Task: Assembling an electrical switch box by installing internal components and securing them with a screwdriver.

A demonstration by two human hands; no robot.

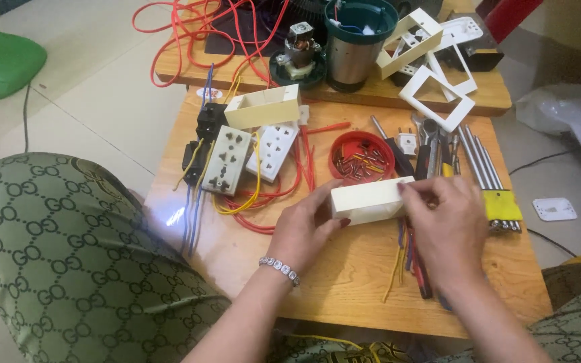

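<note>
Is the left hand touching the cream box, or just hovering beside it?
Touching. The head view shows the left hand with its fingers wrapped over the near end of the cream box, no gap visible; the right hand grips the other end.

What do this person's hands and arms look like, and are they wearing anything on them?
Both forearms are bare, with no sleeves in view. The left hand has a bracelet of small pale, shiny links around the wrist and dark red polish on the thumbnail. The right hand wears no ring, watch or bracelet that shows. No gloves on either hand.
</note>
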